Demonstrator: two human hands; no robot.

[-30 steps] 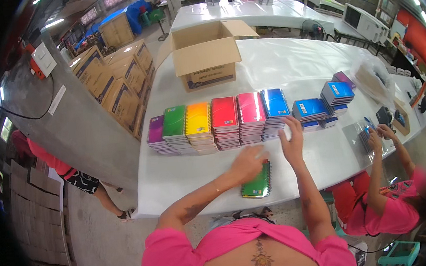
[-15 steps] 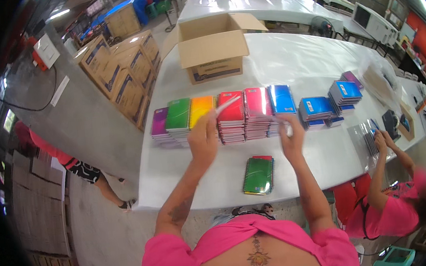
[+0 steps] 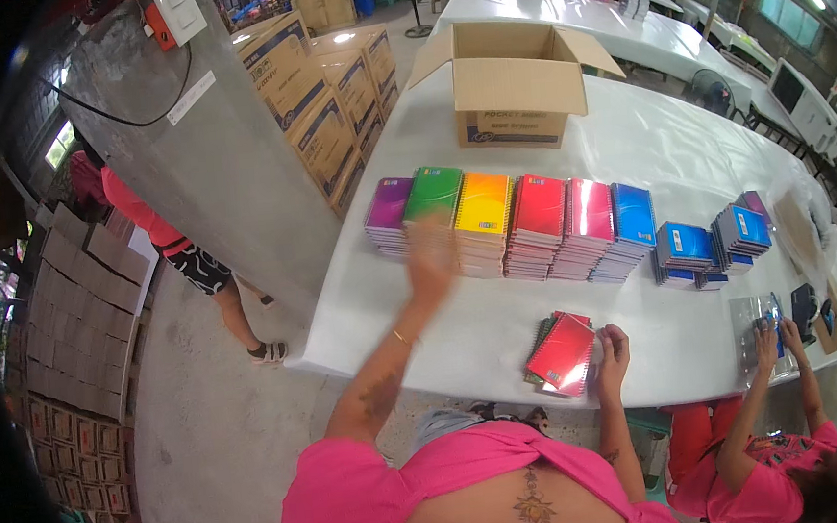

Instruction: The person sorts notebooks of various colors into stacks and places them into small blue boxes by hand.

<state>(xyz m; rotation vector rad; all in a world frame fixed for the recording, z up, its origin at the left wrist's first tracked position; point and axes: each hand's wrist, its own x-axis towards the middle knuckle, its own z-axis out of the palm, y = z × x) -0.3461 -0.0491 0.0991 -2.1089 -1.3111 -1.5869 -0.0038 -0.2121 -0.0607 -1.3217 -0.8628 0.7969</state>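
A row of spiral notebook stacks lies across the white table (image 3: 463, 332): purple (image 3: 389, 205), green (image 3: 433, 193), yellow (image 3: 483, 205), red (image 3: 539, 208), pink (image 3: 591, 210) and blue (image 3: 633, 215). My left hand (image 3: 431, 256) is blurred, fingers spread, just in front of the green and yellow stacks, with nothing in it. A small pile near the table's front edge has a red notebook (image 3: 561, 353) on top. My right hand (image 3: 611, 354) grips that notebook's right edge.
An open cardboard box (image 3: 517, 82) stands behind the stacks. Smaller blue notebook stacks (image 3: 685, 243) lie to the right. A co-worker's hands (image 3: 771, 340) handle clear sleeves at the right. Another person (image 3: 155, 228) stands by a grey pillar (image 3: 203, 151), beside stacked cartons (image 3: 329, 121).
My right hand came down from the stacks and laid a red notebook on the green one at the front edge. My left hand swung left from the red stack toward the green and yellow stacks.
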